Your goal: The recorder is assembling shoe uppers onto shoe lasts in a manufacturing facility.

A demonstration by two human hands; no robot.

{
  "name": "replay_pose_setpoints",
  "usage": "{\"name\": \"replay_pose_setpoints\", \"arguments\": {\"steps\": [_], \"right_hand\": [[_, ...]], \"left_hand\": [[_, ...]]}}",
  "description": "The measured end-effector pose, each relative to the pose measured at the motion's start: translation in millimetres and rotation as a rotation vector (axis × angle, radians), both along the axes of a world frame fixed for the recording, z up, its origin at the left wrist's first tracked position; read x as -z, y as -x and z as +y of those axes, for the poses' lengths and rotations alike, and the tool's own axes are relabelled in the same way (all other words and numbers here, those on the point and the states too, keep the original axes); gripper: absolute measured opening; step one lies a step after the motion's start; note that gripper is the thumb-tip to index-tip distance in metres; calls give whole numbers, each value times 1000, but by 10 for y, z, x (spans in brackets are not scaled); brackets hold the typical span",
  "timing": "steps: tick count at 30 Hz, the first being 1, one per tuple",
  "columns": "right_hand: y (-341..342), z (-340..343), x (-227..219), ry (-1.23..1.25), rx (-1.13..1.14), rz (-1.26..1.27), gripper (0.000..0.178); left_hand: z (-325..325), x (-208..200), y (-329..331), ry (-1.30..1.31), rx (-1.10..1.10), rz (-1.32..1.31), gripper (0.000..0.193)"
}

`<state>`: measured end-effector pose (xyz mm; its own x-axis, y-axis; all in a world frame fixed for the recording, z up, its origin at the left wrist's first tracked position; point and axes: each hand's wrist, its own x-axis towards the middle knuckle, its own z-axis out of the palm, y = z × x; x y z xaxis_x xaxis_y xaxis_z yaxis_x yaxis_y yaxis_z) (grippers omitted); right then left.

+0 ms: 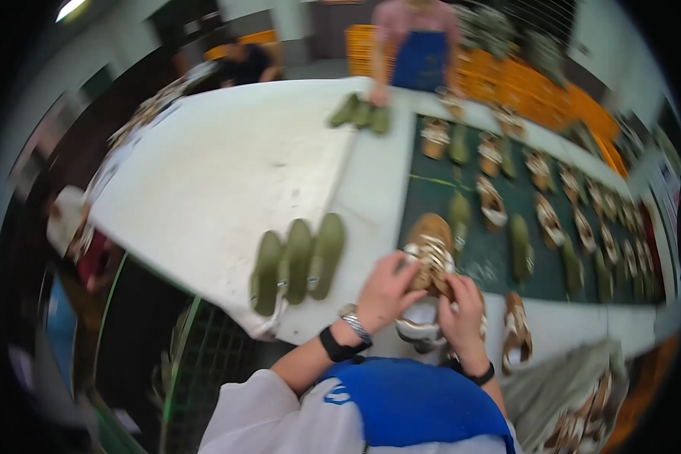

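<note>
1. Well off to the left of both hands, three olive-green shoe soles lie side by side on the white worktable, toes pointing away from the person.
2. The left hand, with a black band and a metal bracelet at the wrist, is curled around the near left side of a tan sandal with white woven straps, fingers bent over its edge in a firm hold.
3. That sandal sits between the two hands, just above them, at the border where the white table meets the dark green belt.
4. Directly under the hands, a second white-strapped sandal shows partly; how it lies is blurred.
5. The right hand, wearing a black wristband, grips the sandal's near right side, fingers closed against it.
6. Just right of the right hand, another tan strapped sandal rests on the pale table edge.
7. Farther right and beyond the hands, rows of similar sandals and green soles cover the belt.
8. Far beyond the hands, a person in a blue apron stands at the table's far end, near another cluster of green soles.
</note>
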<state>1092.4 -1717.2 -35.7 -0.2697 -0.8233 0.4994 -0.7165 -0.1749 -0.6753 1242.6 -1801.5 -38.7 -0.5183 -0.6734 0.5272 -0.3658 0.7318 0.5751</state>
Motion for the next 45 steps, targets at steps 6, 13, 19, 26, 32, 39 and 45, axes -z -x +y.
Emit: {"name": "replay_pose_setpoints", "arguments": {"steps": [6, 13, 19, 26, 32, 39, 45], "right_hand": [[-313, -245, 106, -129, -296, -171, 34], [-610, -450, 209, -231, -448, -79, 31], [-411, -552, 357, -111, -273, -5, 34], [-44, -575, 213, -75, -137, 23, 34], [576, -72, 110, -116, 77, -147, 31], [768, 657, 220, -179, 452, -84, 22], [660, 760, 707, -328, 381, -36, 21]], "left_hand": [[136, 174, -547, -178, -267, 225, 24], [408, 291, -898, -303, -276, 177, 66], [411, 297, -690, -304, -314, 144, 57], [73, 537, -269, -411, -45, 41, 44], [-1088, 984, 569, -425, 17, 101, 40], [-2457, 1803, 2064, -63, 128, 25, 38], [-3457, 2652, 2025, -280, 123, -690, 42]]}}
